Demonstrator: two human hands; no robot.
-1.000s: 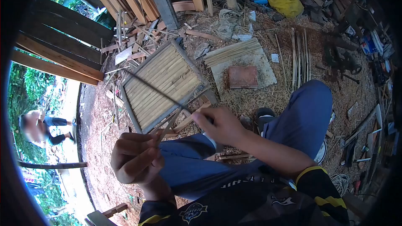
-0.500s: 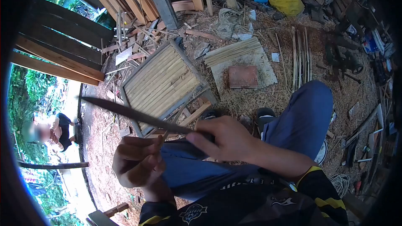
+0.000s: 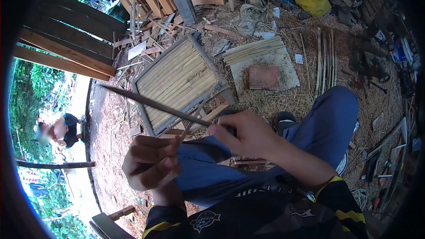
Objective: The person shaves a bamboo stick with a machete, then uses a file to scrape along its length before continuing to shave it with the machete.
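Observation:
My right hand (image 3: 243,135) is closed round the handle of a long dark knife (image 3: 155,105), whose blade points to the upper left. A thin wooden strip (image 3: 191,125) is pinched in my left hand (image 3: 152,161) and slants up to the right, crossing the blade close to my right hand. Beyond the blade stands a low, slatted bamboo panel (image 3: 177,82) in a grey wooden frame.
A reddish block (image 3: 264,77) and thin strips (image 3: 254,51) lie on a pale board (image 3: 290,71). Longer strips (image 3: 325,62) lie to the right. Planks (image 3: 66,53) stand at upper left. Another person (image 3: 66,130) is outside at far left. Shavings cover the ground.
The knife blade has tilted more steeply and its tip has moved right. More of the thin strip shows above my left hand. The whole view has shifted slightly.

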